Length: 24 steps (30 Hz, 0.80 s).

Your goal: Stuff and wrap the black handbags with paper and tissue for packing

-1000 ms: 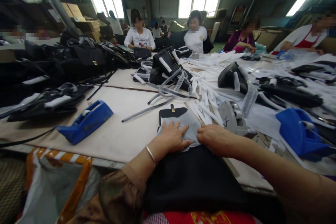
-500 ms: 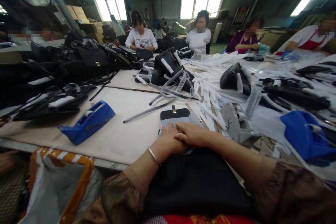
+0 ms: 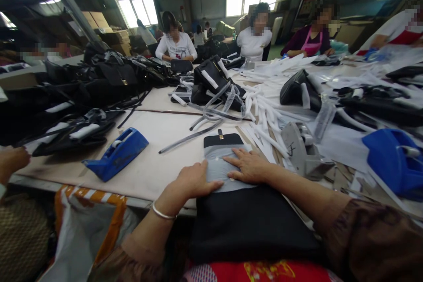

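A black bag (image 3: 251,224) lies in front of me, its near part by my body and its far end on the table. Grey lining or wrapping (image 3: 216,161) shows across its middle. Beyond that is a black flap (image 3: 220,139) with a small gold clasp. My left hand (image 3: 194,180) rests at the left edge of the grey sheet, thumb stretched inward over it. My right hand (image 3: 247,166) lies flat on the sheet's right side with fingers spread. Neither hand grips anything.
Blue tape dispensers stand left (image 3: 115,153) and right (image 3: 393,163), a grey one (image 3: 302,150) nearer. Black bags (image 3: 214,81) and white foam tubes (image 3: 264,112) cover the far table. A lined sack (image 3: 86,224) hangs at the front edge. Co-workers sit opposite; another person's hand (image 3: 15,161) shows at left.
My hands were stacked together on the grey sheet; they have parted, left hand to the left edge, right hand to the right. More of the sheet shows. The view has shifted slightly.
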Each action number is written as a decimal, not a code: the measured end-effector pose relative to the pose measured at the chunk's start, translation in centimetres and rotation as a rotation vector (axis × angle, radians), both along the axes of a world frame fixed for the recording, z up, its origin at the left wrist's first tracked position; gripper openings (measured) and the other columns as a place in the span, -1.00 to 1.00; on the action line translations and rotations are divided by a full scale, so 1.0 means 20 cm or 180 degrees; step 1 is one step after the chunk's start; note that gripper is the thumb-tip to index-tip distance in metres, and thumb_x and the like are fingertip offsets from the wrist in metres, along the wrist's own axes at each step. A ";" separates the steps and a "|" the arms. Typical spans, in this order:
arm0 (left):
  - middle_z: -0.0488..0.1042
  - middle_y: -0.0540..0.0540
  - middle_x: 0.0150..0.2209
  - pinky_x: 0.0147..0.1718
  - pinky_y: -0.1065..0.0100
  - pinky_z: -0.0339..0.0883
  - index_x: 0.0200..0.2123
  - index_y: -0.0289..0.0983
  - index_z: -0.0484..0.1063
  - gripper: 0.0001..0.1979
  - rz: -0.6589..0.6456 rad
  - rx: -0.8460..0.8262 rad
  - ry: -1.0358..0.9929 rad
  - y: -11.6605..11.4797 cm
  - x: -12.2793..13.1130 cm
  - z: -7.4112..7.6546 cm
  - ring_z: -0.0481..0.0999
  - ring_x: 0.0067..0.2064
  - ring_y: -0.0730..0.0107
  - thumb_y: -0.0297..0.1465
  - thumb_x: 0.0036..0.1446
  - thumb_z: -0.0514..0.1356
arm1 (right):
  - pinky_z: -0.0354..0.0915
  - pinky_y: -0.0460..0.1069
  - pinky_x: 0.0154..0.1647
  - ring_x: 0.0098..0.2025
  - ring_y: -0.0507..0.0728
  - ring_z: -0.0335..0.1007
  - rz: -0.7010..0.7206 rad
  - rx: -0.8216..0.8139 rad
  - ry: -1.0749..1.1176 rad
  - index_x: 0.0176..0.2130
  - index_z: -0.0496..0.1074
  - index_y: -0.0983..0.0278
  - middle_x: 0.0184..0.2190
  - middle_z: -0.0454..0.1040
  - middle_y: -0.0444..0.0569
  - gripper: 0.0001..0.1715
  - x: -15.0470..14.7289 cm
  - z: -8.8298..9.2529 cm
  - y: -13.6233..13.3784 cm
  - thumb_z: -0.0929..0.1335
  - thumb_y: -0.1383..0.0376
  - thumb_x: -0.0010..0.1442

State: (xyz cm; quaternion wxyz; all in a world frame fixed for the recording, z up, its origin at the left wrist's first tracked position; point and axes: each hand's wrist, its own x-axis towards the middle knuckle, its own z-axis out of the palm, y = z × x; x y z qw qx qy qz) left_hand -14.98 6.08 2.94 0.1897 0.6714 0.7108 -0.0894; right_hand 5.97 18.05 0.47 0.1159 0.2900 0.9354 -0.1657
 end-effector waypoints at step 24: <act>0.26 0.02 0.30 0.26 0.07 0.21 0.25 -0.05 0.32 -0.47 -0.1194 0.0979 -0.1035 0.49 0.09 -0.46 0.26 0.32 0.08 -0.18 0.23 -0.01 | 0.25 0.35 0.14 0.28 0.45 0.19 0.1031 0.0587 0.0327 0.17 0.40 0.18 0.25 0.32 0.19 -0.19 0.07 0.02 0.00 0.28 -0.24 0.15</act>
